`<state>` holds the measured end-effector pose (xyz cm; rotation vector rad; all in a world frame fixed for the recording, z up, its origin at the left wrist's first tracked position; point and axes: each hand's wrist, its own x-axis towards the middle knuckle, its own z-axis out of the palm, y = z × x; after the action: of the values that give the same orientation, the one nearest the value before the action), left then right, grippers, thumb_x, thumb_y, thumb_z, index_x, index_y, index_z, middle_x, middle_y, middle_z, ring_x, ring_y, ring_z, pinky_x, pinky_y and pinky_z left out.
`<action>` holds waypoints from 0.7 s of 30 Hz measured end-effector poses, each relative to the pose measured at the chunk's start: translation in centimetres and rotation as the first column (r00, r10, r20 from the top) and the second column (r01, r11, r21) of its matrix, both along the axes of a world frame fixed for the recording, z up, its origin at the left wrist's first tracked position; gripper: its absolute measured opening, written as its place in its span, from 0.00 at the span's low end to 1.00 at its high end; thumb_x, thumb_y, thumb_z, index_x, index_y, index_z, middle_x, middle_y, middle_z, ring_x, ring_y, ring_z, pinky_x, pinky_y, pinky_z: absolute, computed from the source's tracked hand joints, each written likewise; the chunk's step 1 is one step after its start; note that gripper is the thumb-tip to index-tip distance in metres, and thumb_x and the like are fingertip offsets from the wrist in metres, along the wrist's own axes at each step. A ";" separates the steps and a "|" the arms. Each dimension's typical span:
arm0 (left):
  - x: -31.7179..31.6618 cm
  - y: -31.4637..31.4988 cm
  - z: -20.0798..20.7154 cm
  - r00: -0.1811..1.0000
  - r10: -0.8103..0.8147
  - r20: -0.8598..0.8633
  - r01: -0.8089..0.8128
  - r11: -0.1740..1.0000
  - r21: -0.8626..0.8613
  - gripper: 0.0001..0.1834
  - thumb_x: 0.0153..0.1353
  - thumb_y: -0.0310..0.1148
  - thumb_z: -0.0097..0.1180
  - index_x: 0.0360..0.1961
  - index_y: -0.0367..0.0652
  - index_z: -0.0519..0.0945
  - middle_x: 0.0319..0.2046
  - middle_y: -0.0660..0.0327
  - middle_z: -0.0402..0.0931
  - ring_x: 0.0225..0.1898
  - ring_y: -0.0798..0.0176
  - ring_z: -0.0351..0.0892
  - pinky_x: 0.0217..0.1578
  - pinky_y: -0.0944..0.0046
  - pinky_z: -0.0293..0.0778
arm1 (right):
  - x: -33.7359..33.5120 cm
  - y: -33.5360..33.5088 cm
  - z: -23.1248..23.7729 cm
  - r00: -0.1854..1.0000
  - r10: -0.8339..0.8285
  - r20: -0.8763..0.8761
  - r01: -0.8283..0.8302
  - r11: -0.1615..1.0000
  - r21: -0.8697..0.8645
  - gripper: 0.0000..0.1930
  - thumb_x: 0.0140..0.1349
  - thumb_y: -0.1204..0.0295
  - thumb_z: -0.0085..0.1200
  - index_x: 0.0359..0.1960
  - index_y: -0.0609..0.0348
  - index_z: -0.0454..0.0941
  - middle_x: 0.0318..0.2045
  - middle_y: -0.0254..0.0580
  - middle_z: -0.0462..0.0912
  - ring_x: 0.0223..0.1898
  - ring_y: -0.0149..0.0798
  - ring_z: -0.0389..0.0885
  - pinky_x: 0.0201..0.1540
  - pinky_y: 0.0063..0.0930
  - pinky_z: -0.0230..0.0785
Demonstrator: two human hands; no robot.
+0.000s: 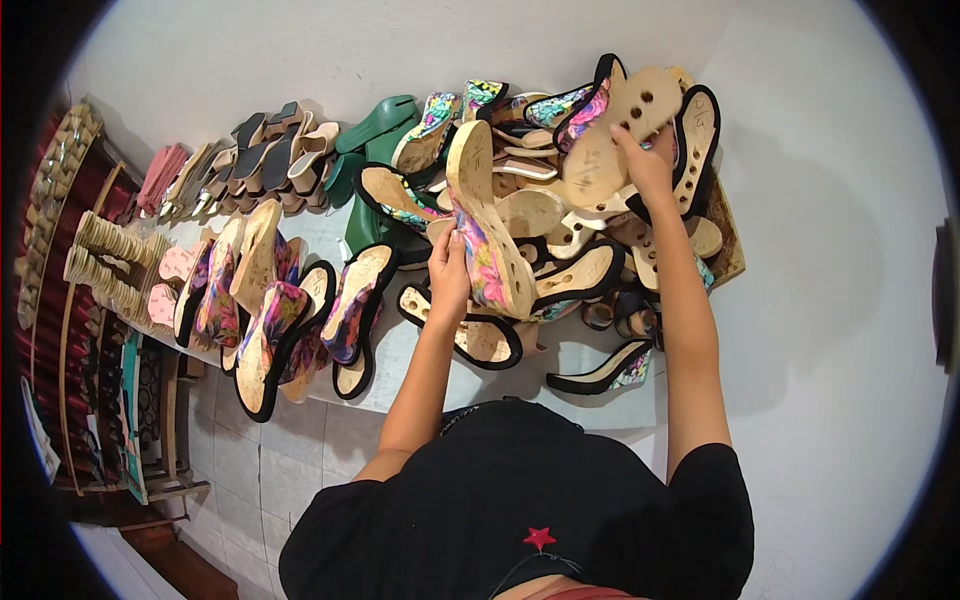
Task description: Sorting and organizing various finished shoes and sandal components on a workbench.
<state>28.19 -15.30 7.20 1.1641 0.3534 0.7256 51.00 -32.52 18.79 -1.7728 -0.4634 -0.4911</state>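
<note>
My left hand (449, 268) is closed around the middle of a wedge shoe sole (488, 262), which stands tilted upward over the pile. Bright flowers cover the side of this wedge, and its footbed is bare and pale. Farther right, my right hand (650, 165) grips a pale wooden sole (592, 172) with dark round holes, the thumb lying on its face. Beside that hand leans a black-edged sole (697, 150) with a row of holes. A black-edged floral wedge (588, 272) lies below, between my arms.
On the table (405, 385), several black-edged floral wedges (272, 340) stand to the left. Green wedge soles (378, 128) and dark sandals (265, 150) sit farther back. Stacks of pale insoles (105, 255) are at the far left, by a shelf rack (170, 430). A white wall (820, 300) rises on the right.
</note>
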 end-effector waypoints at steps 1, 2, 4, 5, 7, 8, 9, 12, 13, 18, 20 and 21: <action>-0.1 0.6 -0.6 1.000 0.003 -0.001 -0.003 0.999 -0.052 0.19 0.67 0.36 0.42 0.53 0.35 0.67 0.45 0.59 0.72 0.44 0.69 0.72 0.46 0.69 0.68 | -0.3 1.3 1.0 0.995 0.017 -0.103 -0.021 0.999 -0.041 0.38 0.42 0.55 0.63 0.48 0.75 0.64 0.42 0.60 0.76 0.43 0.44 0.78 0.45 0.28 0.68; 0.0 0.9 -0.8 1.000 -0.001 -0.001 0.001 0.995 -0.104 0.19 0.67 0.36 0.41 0.54 0.34 0.67 0.46 0.58 0.72 0.45 0.69 0.72 0.47 0.68 0.68 | -0.1 2.3 1.7 0.979 0.022 -0.204 -0.039 0.996 -0.079 0.38 0.43 0.55 0.62 0.48 0.76 0.64 0.42 0.61 0.76 0.43 0.45 0.78 0.45 0.29 0.68; 0.0 0.5 0.2 0.999 -0.032 0.013 0.034 0.987 -0.155 0.19 0.66 0.34 0.40 0.54 0.34 0.66 0.47 0.57 0.72 0.46 0.67 0.73 0.47 0.67 0.69 | 2.7 3.7 1.7 0.899 0.194 -0.392 -0.259 0.958 -0.119 0.41 0.44 0.54 0.61 0.50 0.79 0.63 0.41 0.61 0.76 0.43 0.45 0.78 0.43 0.30 0.70; -0.3 1.0 -0.4 1.000 0.002 0.012 0.001 0.983 -0.181 0.19 0.66 0.33 0.39 0.55 0.34 0.66 0.47 0.57 0.72 0.46 0.66 0.73 0.47 0.66 0.69 | 2.1 5.5 2.7 0.855 0.147 -0.497 -0.302 0.921 -0.248 0.43 0.45 0.54 0.60 0.50 0.86 0.61 0.44 0.66 0.74 0.44 0.48 0.77 0.41 0.32 0.71; -0.3 1.3 -0.2 1.000 -0.029 0.010 0.030 0.975 -0.219 0.19 0.66 0.30 0.39 0.55 0.33 0.66 0.50 0.58 0.69 0.49 0.67 0.69 0.50 0.68 0.65 | 3.5 8.2 1.4 0.898 0.125 -0.423 -0.186 0.977 -0.108 0.47 0.46 0.54 0.60 0.52 0.90 0.54 0.46 0.70 0.71 0.45 0.50 0.76 0.43 0.32 0.70; -0.7 1.4 -0.2 1.000 -0.018 0.007 0.019 0.976 -0.219 0.19 0.66 0.30 0.39 0.55 0.33 0.66 0.50 0.58 0.69 0.49 0.67 0.69 0.50 0.68 0.65 | 3.4 9.8 1.1 0.845 0.239 -0.478 -0.193 0.971 0.143 0.47 0.47 0.54 0.60 0.52 0.92 0.51 0.46 0.71 0.70 0.46 0.51 0.76 0.45 0.32 0.69; -0.5 1.3 -0.1 1.000 -0.021 0.016 0.024 0.975 -0.222 0.19 0.65 0.30 0.39 0.55 0.33 0.67 0.49 0.58 0.70 0.48 0.67 0.70 0.50 0.68 0.65 | 5.3 10.2 1.2 0.913 0.067 -0.403 -0.076 0.997 -0.005 0.46 0.48 0.56 0.60 0.54 0.87 0.50 0.43 0.61 0.74 0.45 0.47 0.75 0.48 0.33 0.67; -0.5 1.6 0.1 1.000 -0.020 0.016 0.023 0.972 -0.233 0.19 0.65 0.30 0.40 0.55 0.33 0.66 0.48 0.57 0.70 0.47 0.68 0.70 0.49 0.69 0.66 | 5.3 8.9 1.9 0.965 0.127 -0.228 -0.123 0.992 0.028 0.40 0.50 0.56 0.58 0.54 0.77 0.56 0.42 0.55 0.75 0.46 0.43 0.74 0.50 0.34 0.65; -0.5 1.8 0.1 1.000 -0.023 0.008 0.024 0.971 -0.239 0.19 0.65 0.31 0.41 0.55 0.33 0.66 0.48 0.57 0.71 0.47 0.68 0.71 0.48 0.69 0.66 | 6.3 8.7 0.9 0.978 0.120 -0.171 -0.129 0.991 -0.039 0.29 0.52 0.57 0.57 0.48 0.68 0.67 0.35 0.47 0.79 0.39 0.38 0.77 0.43 0.30 0.69; -0.5 2.0 0.3 0.998 -0.038 0.040 0.048 0.957 -0.286 0.21 0.64 0.32 0.43 0.55 0.32 0.65 0.46 0.58 0.72 0.44 0.69 0.72 0.46 0.69 0.68 | 3.1 3.2 1.7 0.617 0.429 -0.660 -0.780 0.444 -0.440 0.13 0.52 0.70 0.51 0.35 0.68 0.78 0.28 0.39 0.82 0.27 0.30 0.78 0.29 0.25 0.72; -0.5 1.7 0.5 0.997 -0.072 0.033 0.078 0.960 -0.269 0.21 0.64 0.32 0.43 0.55 0.32 0.66 0.45 0.58 0.72 0.44 0.69 0.73 0.45 0.69 0.68 | 1.7 1.9 1.0 0.675 0.259 -0.691 -0.730 0.093 -0.677 0.13 0.51 0.73 0.50 0.39 0.62 0.78 0.33 0.40 0.82 0.33 0.31 0.79 0.35 0.27 0.73; -0.2 1.4 0.6 0.996 -0.088 0.035 0.094 0.949 -0.300 0.20 0.63 0.32 0.42 0.54 0.32 0.66 0.45 0.58 0.73 0.43 0.69 0.73 0.45 0.70 0.68 | 2.0 1.6 -0.5 0.681 0.237 -0.693 -0.713 -0.005 -0.701 0.15 0.47 0.75 0.53 0.40 0.62 0.79 0.35 0.43 0.82 0.34 0.36 0.80 0.38 0.31 0.73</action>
<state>28.03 -13.95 7.80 0.8771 0.3761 0.5793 52.96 -30.89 18.26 -2.5919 -1.2802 1.0119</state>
